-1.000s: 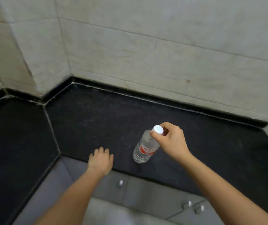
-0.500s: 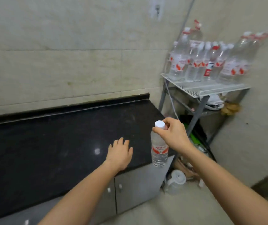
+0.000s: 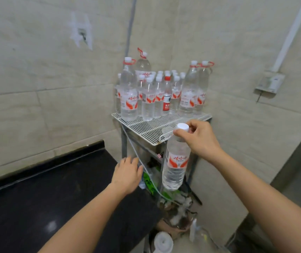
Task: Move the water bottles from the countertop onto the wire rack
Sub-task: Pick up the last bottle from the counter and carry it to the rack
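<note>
My right hand (image 3: 199, 138) pinches a clear water bottle (image 3: 176, 165) by its white cap; the bottle has a red and white label and hangs in the air just in front of and below the front edge of the white wire rack (image 3: 146, 127). Several water bottles (image 3: 157, 95), small and large, stand packed at the back of the rack. My left hand (image 3: 127, 173) hovers with loose fingers over the right end of the black countertop (image 3: 45, 198), holding nothing.
The rack stands on grey metal legs in a tiled corner, with clutter and green packaging (image 3: 151, 181) beneath it. A white jug (image 3: 162, 241) sits on the floor. A wall socket (image 3: 270, 84) is at the right; a pipe (image 3: 130, 24) runs up the corner.
My view has swung right from the countertop to the rack. My right hand has carried the bottle off the counter and up towards the rack's front edge. My left hand has followed along the counter.
</note>
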`<state>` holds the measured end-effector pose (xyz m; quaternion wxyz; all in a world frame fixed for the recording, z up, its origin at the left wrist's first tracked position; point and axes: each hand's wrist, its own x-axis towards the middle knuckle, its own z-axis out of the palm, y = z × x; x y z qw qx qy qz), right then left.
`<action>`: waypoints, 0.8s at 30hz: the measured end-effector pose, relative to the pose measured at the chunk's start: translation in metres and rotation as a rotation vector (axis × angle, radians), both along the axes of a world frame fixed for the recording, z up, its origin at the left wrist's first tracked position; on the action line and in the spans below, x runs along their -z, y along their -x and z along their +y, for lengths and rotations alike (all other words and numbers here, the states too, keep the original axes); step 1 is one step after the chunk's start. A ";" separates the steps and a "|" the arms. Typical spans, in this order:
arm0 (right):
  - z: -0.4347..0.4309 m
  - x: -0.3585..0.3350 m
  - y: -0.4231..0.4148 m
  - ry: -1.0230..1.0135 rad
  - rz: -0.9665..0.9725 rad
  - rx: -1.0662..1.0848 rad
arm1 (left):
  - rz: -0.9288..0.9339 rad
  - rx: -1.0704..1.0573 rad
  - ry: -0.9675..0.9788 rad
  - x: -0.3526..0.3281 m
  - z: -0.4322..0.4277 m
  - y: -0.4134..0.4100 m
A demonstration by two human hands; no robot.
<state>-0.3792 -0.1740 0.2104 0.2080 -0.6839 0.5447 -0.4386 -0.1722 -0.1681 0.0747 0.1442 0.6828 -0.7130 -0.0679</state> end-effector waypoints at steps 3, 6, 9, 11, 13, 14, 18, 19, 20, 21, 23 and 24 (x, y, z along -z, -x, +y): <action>-0.054 -0.030 0.013 0.077 0.026 0.032 | 0.032 0.041 0.064 -0.015 -0.060 0.021; -0.105 -0.059 0.023 0.157 0.035 0.049 | 0.048 0.076 0.107 -0.028 -0.108 0.042; -0.153 -0.077 0.030 0.195 0.039 0.064 | 0.034 0.104 0.090 -0.036 -0.145 0.063; -0.184 -0.084 0.032 0.201 0.049 0.032 | 0.058 0.098 0.077 -0.039 -0.166 0.075; -0.213 -0.087 0.036 0.221 0.055 -0.012 | 0.119 0.082 0.046 -0.042 -0.184 0.086; -0.227 -0.088 0.038 0.230 0.067 -0.028 | 0.145 0.073 0.033 -0.043 -0.192 0.091; -0.286 -0.081 0.048 0.199 0.103 -0.080 | 0.149 0.023 -0.010 -0.039 -0.226 0.106; -0.301 -0.078 0.049 0.190 0.115 -0.100 | 0.145 0.004 -0.019 -0.036 -0.235 0.109; -0.314 -0.075 0.051 0.183 0.139 -0.118 | 0.143 -0.016 -0.029 -0.033 -0.243 0.111; -0.328 -0.072 0.052 0.177 0.172 -0.133 | 0.140 -0.037 -0.039 -0.030 -0.251 0.113; -0.352 -0.067 0.057 0.164 0.226 -0.157 | 0.139 -0.070 -0.056 -0.026 -0.264 0.118; -0.362 -0.066 0.059 0.155 0.235 -0.168 | 0.141 -0.085 -0.069 -0.025 -0.269 0.121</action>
